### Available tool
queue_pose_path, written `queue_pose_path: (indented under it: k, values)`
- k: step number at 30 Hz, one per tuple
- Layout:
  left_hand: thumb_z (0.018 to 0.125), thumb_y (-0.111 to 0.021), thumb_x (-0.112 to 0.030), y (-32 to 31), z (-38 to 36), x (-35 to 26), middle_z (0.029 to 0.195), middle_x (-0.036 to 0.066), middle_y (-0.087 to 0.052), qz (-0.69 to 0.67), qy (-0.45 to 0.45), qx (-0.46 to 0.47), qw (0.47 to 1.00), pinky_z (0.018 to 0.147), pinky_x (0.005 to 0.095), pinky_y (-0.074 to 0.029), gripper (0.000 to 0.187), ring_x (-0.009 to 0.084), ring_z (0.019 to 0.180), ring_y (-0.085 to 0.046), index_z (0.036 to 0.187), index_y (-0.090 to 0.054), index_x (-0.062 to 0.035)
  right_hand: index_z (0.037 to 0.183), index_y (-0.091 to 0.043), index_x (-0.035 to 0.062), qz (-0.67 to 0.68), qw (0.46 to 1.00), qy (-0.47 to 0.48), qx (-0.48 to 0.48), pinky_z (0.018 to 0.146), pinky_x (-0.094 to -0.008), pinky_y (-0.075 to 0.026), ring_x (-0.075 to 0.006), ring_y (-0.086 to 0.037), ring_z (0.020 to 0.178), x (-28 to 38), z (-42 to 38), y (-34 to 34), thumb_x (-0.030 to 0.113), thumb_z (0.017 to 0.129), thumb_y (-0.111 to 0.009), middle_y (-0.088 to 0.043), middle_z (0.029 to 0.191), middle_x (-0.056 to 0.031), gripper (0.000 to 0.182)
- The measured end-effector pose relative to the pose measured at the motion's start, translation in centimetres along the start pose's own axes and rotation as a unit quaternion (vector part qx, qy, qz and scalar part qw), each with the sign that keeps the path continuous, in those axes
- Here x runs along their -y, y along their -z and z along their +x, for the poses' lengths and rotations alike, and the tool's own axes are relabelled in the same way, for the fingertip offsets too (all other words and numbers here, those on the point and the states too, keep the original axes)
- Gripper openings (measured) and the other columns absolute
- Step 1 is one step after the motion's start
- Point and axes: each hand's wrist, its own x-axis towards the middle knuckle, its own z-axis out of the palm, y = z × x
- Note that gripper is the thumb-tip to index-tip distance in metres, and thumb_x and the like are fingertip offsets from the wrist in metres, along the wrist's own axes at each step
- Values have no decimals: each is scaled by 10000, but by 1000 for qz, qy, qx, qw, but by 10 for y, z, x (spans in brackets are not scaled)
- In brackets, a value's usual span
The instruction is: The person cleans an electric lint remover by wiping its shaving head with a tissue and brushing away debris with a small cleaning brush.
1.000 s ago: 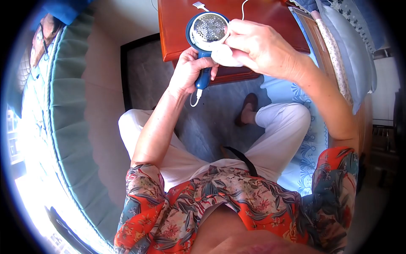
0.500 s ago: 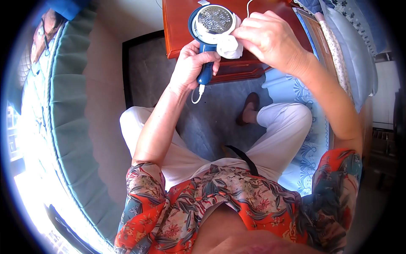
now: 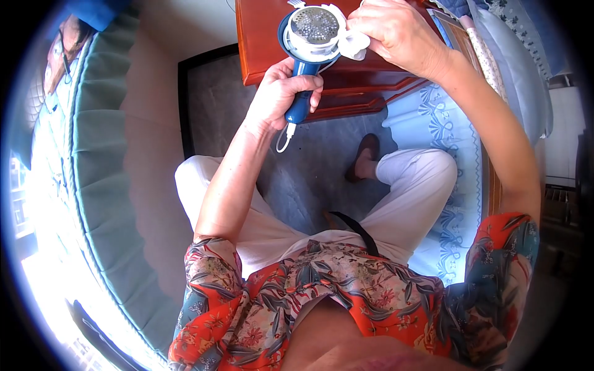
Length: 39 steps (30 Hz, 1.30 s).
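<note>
Fabric shaver (image 3: 309, 37), round perforated foil: left hand (image 3: 281, 93) grips blue handle; right hand (image 3: 396, 31) pinches white cloth (image 3: 354, 44).

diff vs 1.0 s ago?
Both hands rose toward the frame top with the lint shaver. The right hand slid the white cloth from below the head to its right side. The left hand keeps gripping the blue handle; the seated pose is unchanged.

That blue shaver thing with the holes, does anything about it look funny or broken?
Nothing looks broken. The left hand grips the fabric shaver by its handle, the right hand presses a white cloth against its head, and a short white cord dangles loose from the handle's end.
</note>
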Motion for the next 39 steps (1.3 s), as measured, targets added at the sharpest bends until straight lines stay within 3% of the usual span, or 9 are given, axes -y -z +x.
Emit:
queue_pose_path:
  k: [4, 11, 16, 20, 23, 26, 35, 36, 39]
  values:
    - [768, -618, 36, 2, 0, 5, 719, 96, -611, -1, -12, -5, 1000, 499, 276, -495, 125, 150, 530, -581, 887, -582, 25, 861, -616, 31, 51, 997, -63, 2, 693, -358, -438, -260, -579, 783, 5, -17, -19, 9, 686, -694, -595, 792, -80, 193]
    - [781, -614, 34, 0, 0, 5, 747, 75, -632, 26, -63, -25, 997, 486, 246, -504, 191, 123, 536, -589, 966, -580, 6, 824, -628, 36, 139, 976, -139, -97, 674, -358, -504, -261, -618, 732, 48, -21, -38, 76, 748, -683, -626, 749, -94, 102]
    - [817, -621, -4, -6, -4, 2, 777, 79, -643, -10, -73, -43, 996, 503, 246, -527, 193, 122, 553, -602, 1002, -568, 8, 878, -648, 13, 348, 881, -250, -201, 574, -288, -529, -195, -669, 645, 71, -13, -53, 30, 825, -650, -652, 751, -96, 56]
    - [827, -621, -12, -3, -3, 4, 784, 85, -646, -27, -73, -45, 996, 503, 255, -532, 193, 127, 566, -610, 1006, -553, 7, 884, -642, 15, 327, 883, -274, -193, 515, -246, -508, -131, -658, 584, 80, -13, -69, 48, 844, -655, -647, 686, -80, 53]
    - [821, -621, -5, -3, -2, 4, 785, 91, -647, -22, -84, -57, 995, 503, 251, -521, 177, 129, 559, -603, 981, -549, 6, 927, -620, -28, 415, 816, -382, -129, 673, -232, -536, -118, -665, 745, 83, -7, -58, 42, 868, -650, -670, 803, -70, 97]
    - [819, -616, 1, -5, 0, 5, 769, 95, -642, 10, -110, -80, 991, 513, 248, -511, 158, 137, 556, -598, 958, -543, 7, 918, -583, -27, 432, 777, -418, -189, 675, -232, -538, -118, -660, 758, 82, -1, -67, 67, 880, -649, -666, 809, -73, 121]
    - [786, -616, 28, -5, 1, 6, 731, 80, -618, 27, -96, -83, 992, 501, 252, -493, 124, 136, 548, -587, 891, -555, 5, 991, -565, -13, 472, 707, -458, -260, 560, -193, -468, -81, -589, 645, 57, -4, -78, 22, 882, -599, -652, 810, -58, 119]
    - [783, -617, 29, -4, 1, 6, 728, 80, -618, 26, -94, -78, 992, 501, 252, -493, 118, 136, 548, -587, 883, -559, 7, 921, -598, -34, 487, 690, -453, -286, 514, -212, -470, -69, -577, 565, 52, -5, -78, 34, 831, -662, -656, 706, -57, 129]
    - [781, -614, 28, 0, 1, 6, 724, 90, -619, 5, -58, -24, 998, 503, 268, -496, 111, 148, 547, -590, 885, -577, 20, 973, -613, -35, 548, 649, -394, -352, 556, -207, -474, -80, -601, 661, 44, -10, -63, 39, 868, -607, -668, 803, -66, 129]
